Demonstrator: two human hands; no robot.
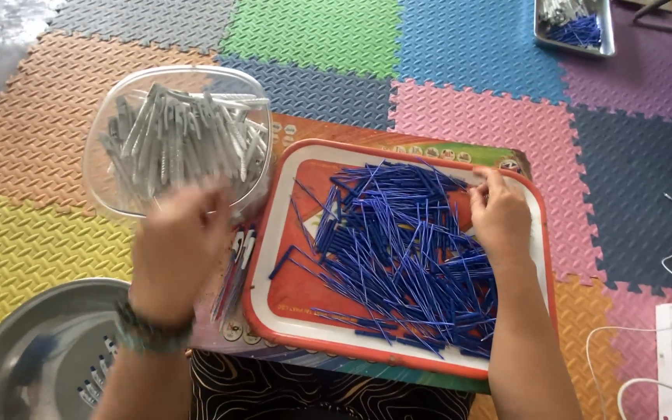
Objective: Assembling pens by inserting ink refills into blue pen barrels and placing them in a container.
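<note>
Nearby, clear bowl [176,140] (grey barrels)

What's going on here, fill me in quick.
A person sits at a small table with pen parts. The right hand rests on a heap of blue ink refills in an orange-rimmed tray. The left hand, blurred, is by a clear bowl of grey pen barrels. A few assembled pens lie beside the tray, and more lie in a metal basin.
</note>
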